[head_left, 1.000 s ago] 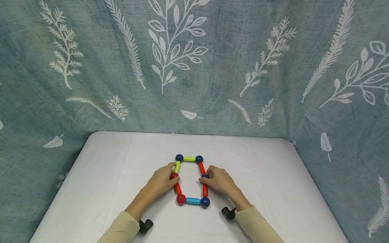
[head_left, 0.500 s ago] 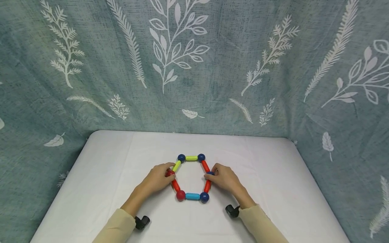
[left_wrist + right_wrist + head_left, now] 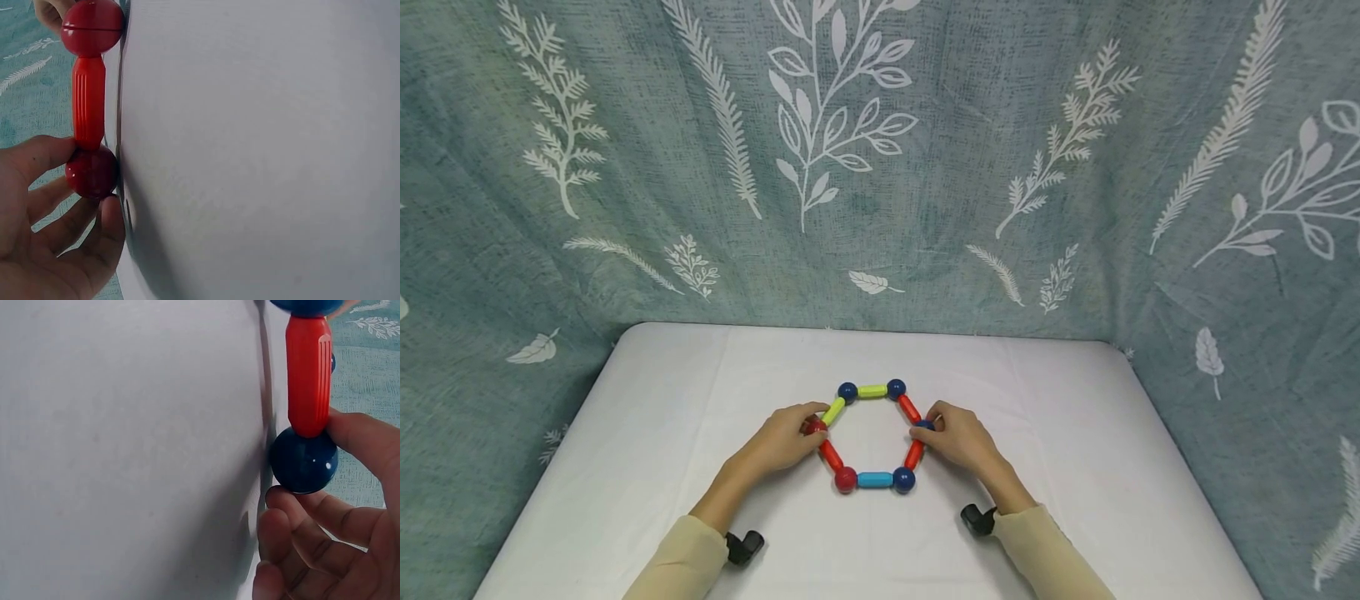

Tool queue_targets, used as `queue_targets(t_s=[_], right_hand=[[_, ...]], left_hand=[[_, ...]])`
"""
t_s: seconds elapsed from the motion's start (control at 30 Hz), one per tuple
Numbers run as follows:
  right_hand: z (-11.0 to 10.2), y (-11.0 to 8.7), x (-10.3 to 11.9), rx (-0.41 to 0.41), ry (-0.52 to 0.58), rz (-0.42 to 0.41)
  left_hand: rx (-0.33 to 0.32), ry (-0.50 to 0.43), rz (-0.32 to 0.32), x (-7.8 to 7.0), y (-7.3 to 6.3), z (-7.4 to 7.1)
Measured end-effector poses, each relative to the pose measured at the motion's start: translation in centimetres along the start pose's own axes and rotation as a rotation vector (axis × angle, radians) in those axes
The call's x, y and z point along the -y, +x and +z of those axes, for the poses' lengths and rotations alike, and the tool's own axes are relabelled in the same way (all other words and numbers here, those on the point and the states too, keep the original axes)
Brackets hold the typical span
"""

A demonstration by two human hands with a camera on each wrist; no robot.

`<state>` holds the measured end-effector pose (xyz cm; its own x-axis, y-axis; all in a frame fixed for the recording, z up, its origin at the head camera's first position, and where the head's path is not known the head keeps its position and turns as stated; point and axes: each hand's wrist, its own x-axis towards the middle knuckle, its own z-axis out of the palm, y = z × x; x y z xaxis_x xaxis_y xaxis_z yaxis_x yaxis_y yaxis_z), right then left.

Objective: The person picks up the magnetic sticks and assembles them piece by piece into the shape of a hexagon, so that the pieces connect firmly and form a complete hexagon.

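A ring of balls and rods lies on the white table, six-sided in outline. My left hand [image 3: 785, 437] pinches the red ball [image 3: 92, 172] at its left corner between thumb and fingers. At the right corner my right hand [image 3: 961, 434] pinches a blue ball [image 3: 304, 460] the same way. Two yellow-green rods [image 3: 872, 391] and two blue balls [image 3: 897, 389] form the far side. A light blue rod [image 3: 875, 480] joins the near red ball [image 3: 846, 479] to the near blue ball [image 3: 903, 479]. Red rods [image 3: 831, 456] run along the remaining sides, touching the balls.
The white-covered table [image 3: 1060, 433] reaches back to a green curtain [image 3: 940, 167] with white leaf prints, which also hangs at both sides. A black wrist device [image 3: 746, 547] sits at the left cuff, and another black wrist device [image 3: 977, 520] at the right one.
Both hands have moved apart, drawing the left red ball and right blue ball outward. The ring has widened from a narrow shape to an even hexagon, and its near side has shifted slightly away.
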<state>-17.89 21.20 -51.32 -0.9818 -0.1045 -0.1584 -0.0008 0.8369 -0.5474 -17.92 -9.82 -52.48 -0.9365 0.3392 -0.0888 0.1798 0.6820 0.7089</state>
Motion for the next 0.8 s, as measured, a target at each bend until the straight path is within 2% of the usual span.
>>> queue_targets(t_s=[0.2,0.4,0.5,0.67,0.8], right_hand=[[0.2,-0.3,-0.2,-0.003,0.0,0.011],[-0.1,0.2,0.2,0.002,-0.009,-0.009],[-0.3,1.4,0.7,0.004,-0.01,-0.061],[-0.4,3.9,1.0,0.066,0.025,-0.159],[-0.4,4.9,0.9,0.107,0.045,-0.173]], left_hand=[[-0.016,0.0,0.001,0.1,0.6,0.1],[-0.025,0.058,-0.004,-0.4,1.3,-0.2],[-0.008,0.087,-0.018,-0.7,2.2,-0.4],[0.055,0.098,-0.031,-0.9,3.9,-0.6],[0.083,0.083,-0.034,-0.9,4.5,-0.6]])
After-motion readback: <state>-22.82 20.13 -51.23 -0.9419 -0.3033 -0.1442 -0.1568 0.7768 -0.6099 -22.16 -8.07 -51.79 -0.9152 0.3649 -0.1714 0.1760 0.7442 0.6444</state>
